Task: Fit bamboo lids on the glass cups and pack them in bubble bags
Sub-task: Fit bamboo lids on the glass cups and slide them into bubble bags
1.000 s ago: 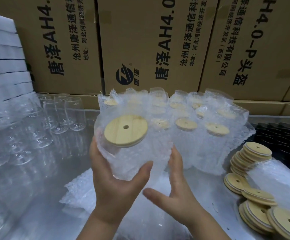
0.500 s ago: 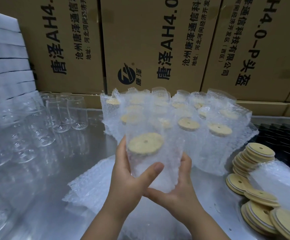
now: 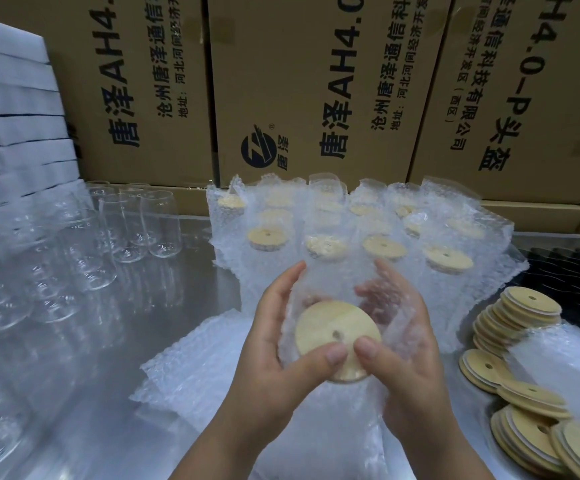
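Both forearms are reaching up from below, the left hand (image 3: 267, 351) and right hand (image 3: 409, 355) curling their fingers (image 3: 283, 285) round a bubble bag (image 3: 333, 285) held above the worktop (image 3: 177, 306), both thumbs pressing on the bamboo lid (image 3: 330, 327) at its mouth

I can pass over the steel tabletop (image 3: 191, 271) centre-left; glass cups (image 3: 73, 265) block far left, bagged cups (image 3: 382, 244) upper centre, lid stacks (image 3: 520, 313) lower right.
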